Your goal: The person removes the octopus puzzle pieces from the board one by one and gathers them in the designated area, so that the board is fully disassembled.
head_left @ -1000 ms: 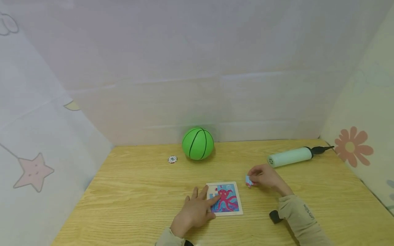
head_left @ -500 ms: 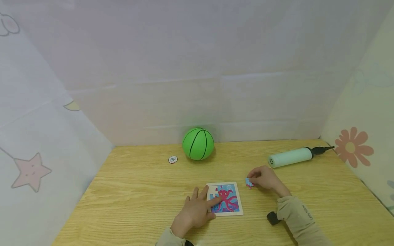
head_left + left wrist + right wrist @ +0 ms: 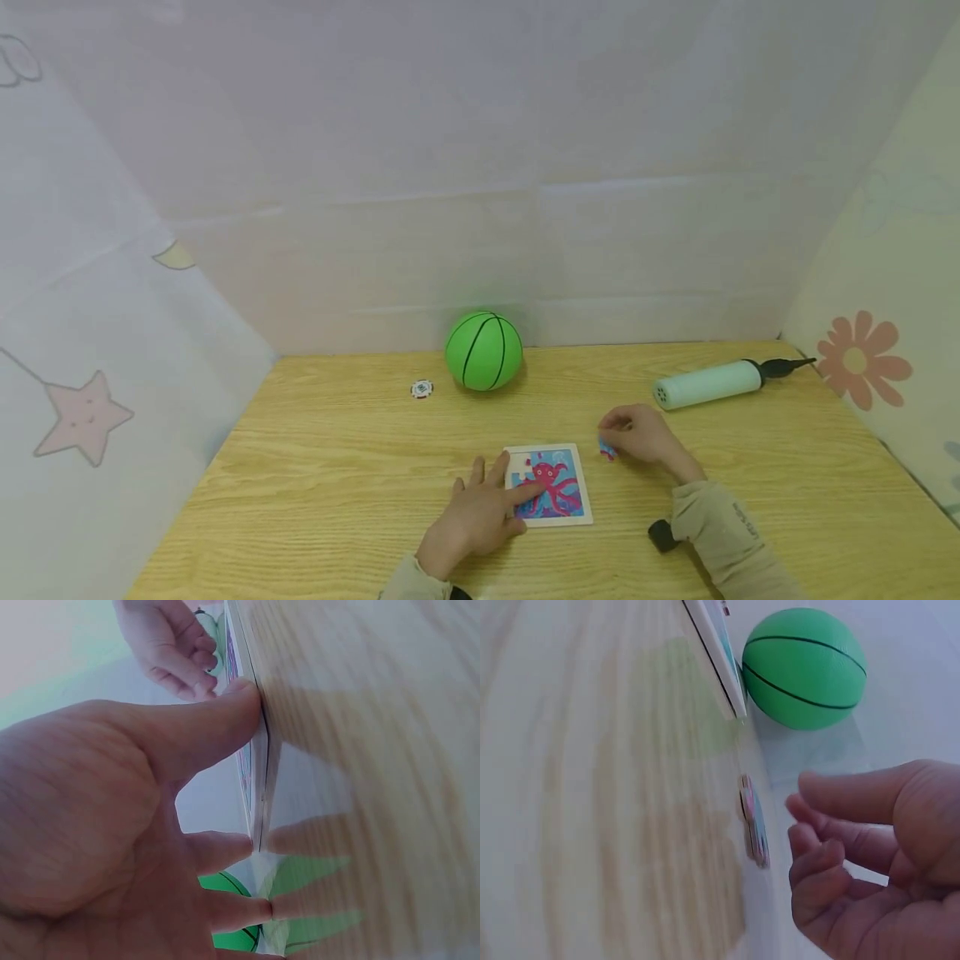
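A square octopus jigsaw puzzle (image 3: pixel 573 487) in a pale frame lies flat on the table, with a bare gap at its upper left. Spread over its left side, my left hand (image 3: pixel 476 512) rests its index finger on the octopus. In the left wrist view the thumb (image 3: pixel 202 727) presses the frame's near edge. Right of the puzzle, a loose blue and pink jigsaw piece (image 3: pixel 753 821) lies on the tabletop. My right hand (image 3: pixel 641 433) hovers just over it, fingers loosely bent; a small space separates fingertips and piece in the right wrist view.
A green ball (image 3: pixel 483 352) stands by the back wall, with a poker chip (image 3: pixel 422 389) to its left. At the back right lies a pale green hand pump (image 3: pixel 708 385) with a black nozzle. Cloth walls enclose the wooden table (image 3: pixel 322 483).
The right hand has shifted slightly over the loose jigsaw piece and covers more of it in the head view. My left hand has stayed on the puzzle.
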